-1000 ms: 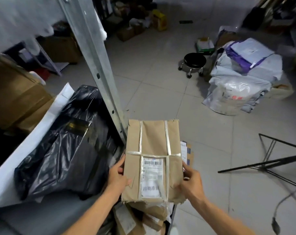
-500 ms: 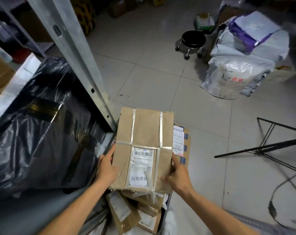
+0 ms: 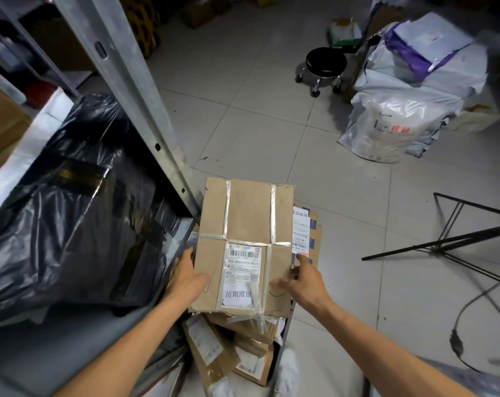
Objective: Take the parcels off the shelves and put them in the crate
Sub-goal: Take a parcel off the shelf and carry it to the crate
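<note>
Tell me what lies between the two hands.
In the head view the taped brown parcel lies between them. The left hand holds its left edge and the right hand holds its right edge.

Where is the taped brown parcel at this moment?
Head view, lower centre: the taped brown parcel is held between the left hand and right hand, over a heap of labelled parcels, just right of the shelf upright.

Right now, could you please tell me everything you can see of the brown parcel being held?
The brown parcel is a flat, rectangular packet wrapped in what looks like kraft paper, bound with clear tape in two lengthwise strips and one crosswise. A white shipping label with a barcode sits on its near half. The left hand and right hand grip its two sides, thumbs on top, above other parcels.
</note>
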